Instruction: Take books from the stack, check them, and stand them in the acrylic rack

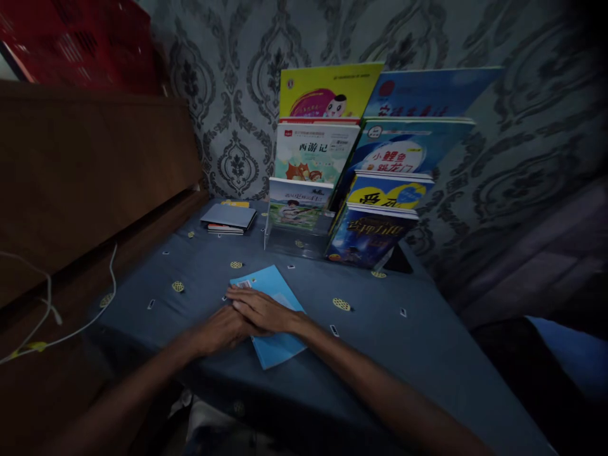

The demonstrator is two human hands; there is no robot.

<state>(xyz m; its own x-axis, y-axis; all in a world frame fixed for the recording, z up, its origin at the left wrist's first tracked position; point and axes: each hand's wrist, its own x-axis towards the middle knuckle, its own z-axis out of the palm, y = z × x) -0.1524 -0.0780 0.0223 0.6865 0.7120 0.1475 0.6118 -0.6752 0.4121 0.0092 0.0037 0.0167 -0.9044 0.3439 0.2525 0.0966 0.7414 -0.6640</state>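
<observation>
A thin light blue book lies on the cloth-covered table, with a barcode near its upper left corner. My right hand rests across its left part, fingers stretched out and laid over my left hand. Partly beneath it, my left hand sits at the book's left edge; its fingers are mostly hidden. Behind the book stands a clear display rack with several picture books in two tiered columns. A green landscape-covered book is lowest on the left, and a dark blue book is lowest on the right.
A small pile of books lies at the back left of the table. A wooden cabinet stands along the left, with a red plastic basket on top. A white cable hangs beside it. Patterned wallpaper covers the wall behind.
</observation>
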